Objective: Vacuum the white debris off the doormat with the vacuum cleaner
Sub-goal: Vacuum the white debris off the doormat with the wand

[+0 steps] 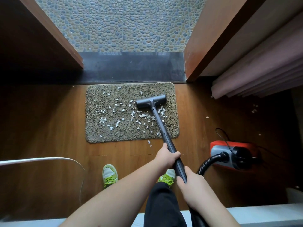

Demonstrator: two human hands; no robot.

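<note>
— Both hands wrapped round the wand (161,126), left hand (167,157) ahead of right hand (191,182); head (150,101) near the doormat's (98,128) far right corner.

— Scraps (114,112) cover the middle. Pull fast and they'll likely scatter onto the floor (49,120).

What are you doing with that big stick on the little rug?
A person is vacuuming a doormat. The left hand and right hand both grip the vacuum wand, and its floor head sits on the mat's far right part. Lots of white debris still lies on the mat. The red vacuum cleaner sits on the wooden floor to the right.
</note>
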